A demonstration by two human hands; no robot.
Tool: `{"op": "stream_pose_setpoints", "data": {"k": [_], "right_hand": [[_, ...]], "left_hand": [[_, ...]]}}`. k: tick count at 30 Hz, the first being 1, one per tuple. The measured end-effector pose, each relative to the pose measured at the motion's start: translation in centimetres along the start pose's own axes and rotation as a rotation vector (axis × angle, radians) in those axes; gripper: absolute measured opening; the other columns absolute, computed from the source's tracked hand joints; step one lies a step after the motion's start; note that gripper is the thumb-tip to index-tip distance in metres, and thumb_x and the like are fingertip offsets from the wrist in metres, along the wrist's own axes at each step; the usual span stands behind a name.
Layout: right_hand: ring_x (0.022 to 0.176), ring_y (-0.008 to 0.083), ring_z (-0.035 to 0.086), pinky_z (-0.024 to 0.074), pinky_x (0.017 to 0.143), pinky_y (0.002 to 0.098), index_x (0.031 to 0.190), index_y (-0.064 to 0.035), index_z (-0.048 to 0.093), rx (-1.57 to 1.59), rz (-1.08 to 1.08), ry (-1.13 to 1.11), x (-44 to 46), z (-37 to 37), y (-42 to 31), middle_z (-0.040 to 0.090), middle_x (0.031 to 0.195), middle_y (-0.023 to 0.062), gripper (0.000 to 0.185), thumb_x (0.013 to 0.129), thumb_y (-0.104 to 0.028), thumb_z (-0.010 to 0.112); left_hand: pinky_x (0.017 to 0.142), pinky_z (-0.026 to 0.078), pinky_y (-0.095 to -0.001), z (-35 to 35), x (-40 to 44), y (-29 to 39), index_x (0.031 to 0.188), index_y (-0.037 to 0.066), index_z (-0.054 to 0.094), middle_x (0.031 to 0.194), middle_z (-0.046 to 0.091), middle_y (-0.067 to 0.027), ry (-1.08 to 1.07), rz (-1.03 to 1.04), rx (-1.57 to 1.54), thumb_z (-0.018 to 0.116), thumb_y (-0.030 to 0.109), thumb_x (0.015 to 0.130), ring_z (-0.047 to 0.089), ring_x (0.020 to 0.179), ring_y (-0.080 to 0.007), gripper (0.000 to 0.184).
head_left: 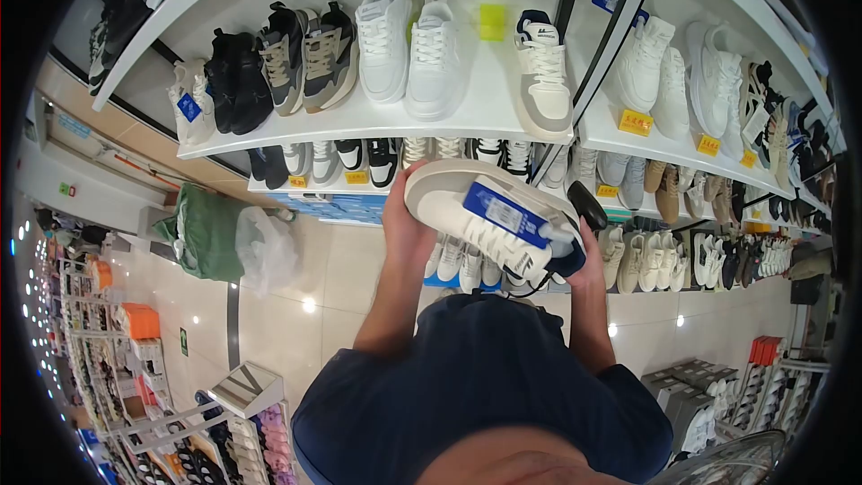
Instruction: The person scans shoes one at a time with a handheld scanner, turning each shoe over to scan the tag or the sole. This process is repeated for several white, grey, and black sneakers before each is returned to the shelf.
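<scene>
A cream sneaker (442, 207) with a grey-white sole and navy lining is held up in front of my chest, tilted on its side. A blue and white tag (507, 213) hangs over its upper. My left hand (406, 232) is closed around the toe end. At the heel, my right hand (588, 260) grips the collar, its fingers partly hidden. A black rounded object (587, 206) shows just above my right hand; I cannot tell what it is or whether it is held. A similar single sneaker (544, 76) stands on the white shelf above.
White sneakers (435, 63), grey-tan sneakers (329, 49) and black shoes (238, 81) line the upper shelf (359, 126). Lower shelves carry more pairs with yellow price cards (357, 178). Left on the floor are a green bag (202, 233) and a clear plastic bag (267, 251). Racks stand behind.
</scene>
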State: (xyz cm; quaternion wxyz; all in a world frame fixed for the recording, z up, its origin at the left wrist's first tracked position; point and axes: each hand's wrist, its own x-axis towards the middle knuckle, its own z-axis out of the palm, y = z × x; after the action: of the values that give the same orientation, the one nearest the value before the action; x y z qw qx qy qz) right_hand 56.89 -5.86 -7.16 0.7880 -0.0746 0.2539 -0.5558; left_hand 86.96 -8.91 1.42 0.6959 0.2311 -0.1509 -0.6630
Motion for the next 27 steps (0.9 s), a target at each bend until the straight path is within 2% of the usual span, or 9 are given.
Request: {"op": "stream_pose_setpoints", "data": {"k": [2, 6, 9, 11, 19, 20, 21, 23, 27], "right_hand": [[0.116, 0.0297, 0.062, 0.0504, 0.1, 0.044, 0.132, 0.0011, 0.054, 0.041, 0.028, -0.003, -0.1, 0.2, 0.1, 0.063, 0.128, 0.0172, 0.045, 0.104, -0.032, 0.045], [0.115, 0.0303, 0.062, 0.0499, 0.1, 0.0432, 0.133, 0.0021, 0.054, 0.099, -0.021, -0.033, 0.0, 0.2, 0.1, 0.064, 0.127, 0.0179, 0.047, 0.105, -0.034, 0.045], [0.115, 0.0299, 0.062, 0.0495, 0.101, 0.0421, 0.133, 0.002, 0.054, 0.107, -0.043, -0.041, 0.1, -0.1, 0.0, 0.063, 0.127, 0.0183, 0.047, 0.105, -0.033, 0.044], [0.115, 0.03, 0.062, 0.0497, 0.1, 0.0414, 0.133, 0.0022, 0.054, 0.117, -0.053, -0.021, 0.2, -0.1, 0.1, 0.063, 0.128, 0.0185, 0.047, 0.105, -0.033, 0.043], [0.115, 0.0321, 0.062, 0.0493, 0.101, 0.0434, 0.131, 0.0018, 0.055, 0.124, -0.145, -0.094, -0.4, 1.8, 0.0, 0.064, 0.125, 0.0184, 0.046, 0.105, -0.033, 0.04], [0.113, 0.0313, 0.063, 0.0494, 0.101, 0.0451, 0.13, -0.0036, 0.058, 0.14, -0.126, -0.083, -0.3, 1.6, -0.2, 0.065, 0.125, 0.016, 0.042, 0.104, -0.034, 0.042], [0.113, 0.0313, 0.063, 0.0494, 0.101, 0.0451, 0.13, -0.0036, 0.058, 0.141, -0.126, -0.083, -0.2, 1.5, -0.2, 0.065, 0.125, 0.016, 0.042, 0.104, -0.034, 0.042], [0.112, 0.0308, 0.064, 0.05, 0.1, 0.0444, 0.129, -0.0034, 0.058, 0.113, -0.128, -0.079, -0.2, 1.2, -0.3, 0.066, 0.124, 0.0161, 0.042, 0.104, -0.033, 0.042], [0.113, 0.0287, 0.064, 0.0496, 0.101, 0.0428, 0.128, -0.0023, 0.059, 0.103, -0.173, -0.04, 0.3, 1.4, -0.2, 0.067, 0.123, 0.0153, 0.041, 0.104, -0.032, 0.043]], "left_hand": [[0.104, 0.045, -0.0413, 1.1, -0.2, 0.1, 0.122, 0.003, 0.055, 0.126, 0.062, -0.0158, -0.005, 0.018, 0.117, 0.031, 0.03, 0.108, 0.058, 0.118, -0.0281, 0.039], [0.102, 0.047, -0.04, 2.1, -0.4, -0.1, 0.121, 0.002, 0.055, 0.126, 0.062, -0.019, -0.082, 0.039, 0.127, 0.033, 0.029, 0.107, 0.06, 0.115, -0.0288, 0.037], [0.1, 0.048, -0.038, 2.3, -0.2, -0.2, 0.119, -0.005, 0.058, 0.123, 0.064, -0.0199, -0.088, 0.018, 0.159, 0.041, 0.024, 0.106, 0.063, 0.112, -0.0262, 0.036], [0.099, 0.048, -0.0383, 2.1, -0.1, -0.1, 0.117, -0.003, 0.057, 0.123, 0.063, -0.0216, -0.134, 0.012, 0.242, 0.036, 0.025, 0.106, 0.062, 0.112, -0.0276, 0.037], [0.098, 0.048, -0.0351, 0.0, -0.1, 0.1, 0.123, -0.005, 0.057, 0.119, 0.065, -0.0178, -0.083, 0.039, 0.398, 0.037, 0.023, 0.106, 0.063, 0.109, -0.0237, 0.039], [0.098, 0.048, -0.0338, -0.6, -0.1, 0.1, 0.124, -0.006, 0.058, 0.118, 0.066, -0.0168, -0.053, 0.037, 0.428, 0.038, 0.024, 0.106, 0.063, 0.109, -0.0227, 0.04], [0.098, 0.048, -0.0338, -1.0, -0.1, 0.2, 0.124, -0.006, 0.058, 0.118, 0.066, -0.0168, -0.053, 0.036, 0.429, 0.038, 0.024, 0.106, 0.063, 0.109, -0.0227, 0.04], [0.1, 0.046, -0.0332, -1.9, -0.3, 0.5, 0.131, -0.005, 0.053, 0.122, 0.064, -0.0155, -0.047, -0.057, 0.365, 0.029, 0.031, 0.11, 0.061, 0.113, -0.0215, 0.048], [0.103, 0.045, -0.0336, -4.7, -0.3, 0.2, 0.135, -0.005, 0.048, 0.127, 0.061, -0.0159, 0.001, -0.07, 0.373, 0.023, 0.035, 0.11, 0.059, 0.118, -0.0213, 0.054]]}}
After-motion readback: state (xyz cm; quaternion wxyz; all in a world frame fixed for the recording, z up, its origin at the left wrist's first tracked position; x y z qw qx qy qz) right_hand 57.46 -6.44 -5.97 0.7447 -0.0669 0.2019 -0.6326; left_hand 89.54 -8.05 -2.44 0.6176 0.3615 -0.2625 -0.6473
